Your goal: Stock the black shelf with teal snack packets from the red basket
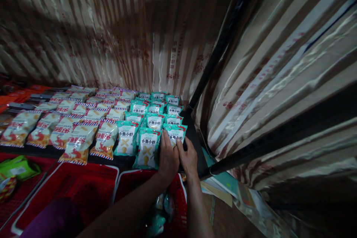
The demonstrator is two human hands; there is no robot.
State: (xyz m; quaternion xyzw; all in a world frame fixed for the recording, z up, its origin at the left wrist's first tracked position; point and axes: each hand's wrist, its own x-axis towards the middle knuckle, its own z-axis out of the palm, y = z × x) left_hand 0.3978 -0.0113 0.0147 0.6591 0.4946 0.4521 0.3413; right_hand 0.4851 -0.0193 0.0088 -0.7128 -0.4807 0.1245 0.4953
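Note:
At the front right corner of the shelf, both of my hands are on a teal snack bag [175,132]. My left hand [169,159] covers the lower left of the bag, fingers together and pointing up along it. My right hand [189,156] grips the right side, its thumb near the left fingers. The bag's lower part is hidden behind the hands. Just left stands another teal bag [147,148], slightly tilted, close to my left fingers. More teal bags [155,122] stand in rows behind.
White and orange snack bags [79,139] fill the shelf to the left. Red baskets [80,182] stand below the shelf edge; the right one holds several teal packets [156,225]. A black post [220,52] and striped curtain [167,37] bound the shelf at right and back.

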